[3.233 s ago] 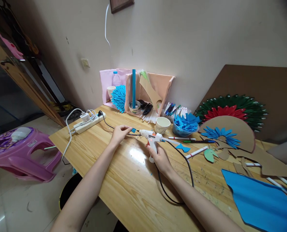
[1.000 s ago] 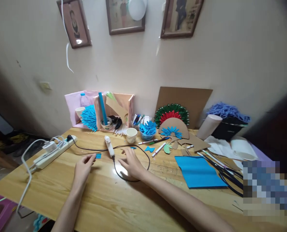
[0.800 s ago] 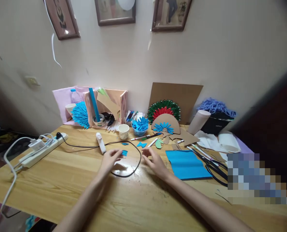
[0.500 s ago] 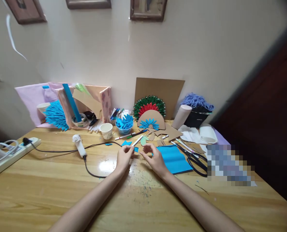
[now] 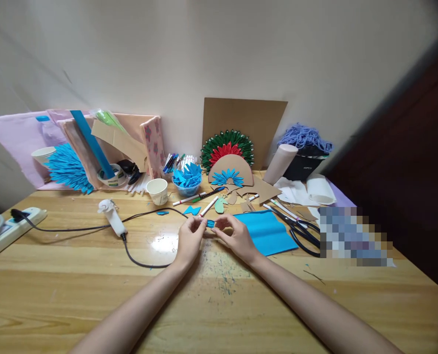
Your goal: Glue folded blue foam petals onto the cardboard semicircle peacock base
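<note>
Since the earlier frames the glue gun (image 5: 110, 220) had been let go and lay on its side on the counter (image 5: 74, 285), its black cord (image 5: 145, 263) looping toward the person. Both hands had come together at the middle of the counter, and the camera had swung right, so the power strip (image 5: 5, 231) sat at the left edge.

In the head view, the left hand (image 5: 189, 239) and right hand (image 5: 235, 237) met fingertip to fingertip around a small blue piece (image 5: 210, 223). Each hand was pinched narrow on one end of it and held it just above the wood, near the blue sheet (image 5: 265, 236). The two-sided pinch looked suited to pressing a fold together, and holding it low and central kept it close under the person's eyes. The gun lay well apart to the left, probably to free both hands.

The blue piece was tiny, a short folded strip of bright blue paper, mostly covered by the fingers; its exact shape could not be told. It matched the blue bits heaped in the bowl (image 5: 187, 183) and the blue petals on the cardboard fan (image 5: 229, 176) behind. A paper cup (image 5: 157, 191), markers (image 5: 189, 199) and scissors (image 5: 300, 236) lay around on the counter.
</note>
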Action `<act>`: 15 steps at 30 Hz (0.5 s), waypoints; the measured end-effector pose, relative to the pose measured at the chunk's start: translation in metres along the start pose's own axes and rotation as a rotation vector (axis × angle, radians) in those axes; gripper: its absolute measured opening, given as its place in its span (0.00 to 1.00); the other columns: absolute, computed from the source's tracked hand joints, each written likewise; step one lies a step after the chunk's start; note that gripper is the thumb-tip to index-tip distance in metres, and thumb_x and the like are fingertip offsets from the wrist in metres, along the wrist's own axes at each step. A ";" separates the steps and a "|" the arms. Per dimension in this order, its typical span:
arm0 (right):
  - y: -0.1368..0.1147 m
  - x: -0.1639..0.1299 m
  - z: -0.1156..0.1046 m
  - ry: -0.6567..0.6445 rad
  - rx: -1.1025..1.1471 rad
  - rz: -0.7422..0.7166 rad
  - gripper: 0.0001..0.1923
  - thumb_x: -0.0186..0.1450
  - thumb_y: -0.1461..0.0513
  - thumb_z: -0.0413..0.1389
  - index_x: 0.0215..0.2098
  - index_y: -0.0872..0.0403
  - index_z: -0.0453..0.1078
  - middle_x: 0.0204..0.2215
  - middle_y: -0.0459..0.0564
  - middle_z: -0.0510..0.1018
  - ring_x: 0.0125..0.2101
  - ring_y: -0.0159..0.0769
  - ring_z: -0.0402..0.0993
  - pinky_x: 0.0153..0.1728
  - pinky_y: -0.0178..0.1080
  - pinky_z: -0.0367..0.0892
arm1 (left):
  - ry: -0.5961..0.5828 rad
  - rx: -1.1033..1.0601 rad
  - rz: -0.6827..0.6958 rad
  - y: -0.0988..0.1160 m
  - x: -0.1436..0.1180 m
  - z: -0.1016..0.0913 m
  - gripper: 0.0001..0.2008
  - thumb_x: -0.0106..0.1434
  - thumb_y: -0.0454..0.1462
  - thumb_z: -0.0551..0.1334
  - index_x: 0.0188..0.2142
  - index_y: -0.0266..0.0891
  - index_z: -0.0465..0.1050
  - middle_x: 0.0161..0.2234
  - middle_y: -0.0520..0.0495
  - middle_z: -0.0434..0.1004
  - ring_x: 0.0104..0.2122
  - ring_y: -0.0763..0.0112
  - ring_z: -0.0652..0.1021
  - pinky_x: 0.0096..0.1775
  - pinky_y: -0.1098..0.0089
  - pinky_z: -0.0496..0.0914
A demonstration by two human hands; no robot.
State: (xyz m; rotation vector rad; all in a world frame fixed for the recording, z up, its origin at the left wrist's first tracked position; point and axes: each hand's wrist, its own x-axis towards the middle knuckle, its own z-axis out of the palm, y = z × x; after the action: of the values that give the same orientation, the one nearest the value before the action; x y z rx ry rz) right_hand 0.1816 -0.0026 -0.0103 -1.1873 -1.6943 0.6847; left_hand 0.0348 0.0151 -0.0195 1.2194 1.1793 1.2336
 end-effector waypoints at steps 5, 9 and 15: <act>0.003 0.000 0.002 -0.005 0.044 0.011 0.08 0.59 0.58 0.55 0.35 0.53 0.66 0.30 0.48 0.73 0.30 0.33 0.71 0.30 0.36 0.70 | -0.004 0.011 0.009 0.000 0.001 -0.001 0.12 0.53 0.44 0.61 0.27 0.36 0.69 0.24 0.50 0.71 0.26 0.72 0.72 0.30 0.73 0.65; 0.005 0.000 0.003 0.006 0.061 0.015 0.08 0.59 0.58 0.55 0.35 0.53 0.66 0.29 0.47 0.73 0.30 0.33 0.71 0.30 0.36 0.69 | -0.003 0.007 0.005 0.002 0.000 0.000 0.10 0.53 0.42 0.61 0.26 0.37 0.68 0.23 0.51 0.71 0.25 0.73 0.71 0.30 0.74 0.64; 0.005 0.001 0.003 0.010 0.054 0.022 0.07 0.59 0.58 0.54 0.34 0.53 0.67 0.29 0.48 0.74 0.30 0.34 0.71 0.32 0.37 0.69 | -0.031 0.005 0.000 0.003 0.001 -0.001 0.10 0.53 0.42 0.61 0.26 0.37 0.69 0.24 0.51 0.72 0.26 0.73 0.71 0.30 0.74 0.63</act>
State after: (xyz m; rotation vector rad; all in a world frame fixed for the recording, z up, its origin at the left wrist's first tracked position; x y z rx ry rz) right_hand 0.1806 -0.0001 -0.0152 -1.1711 -1.6471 0.7320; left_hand 0.0337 0.0156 -0.0167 1.2379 1.1601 1.2085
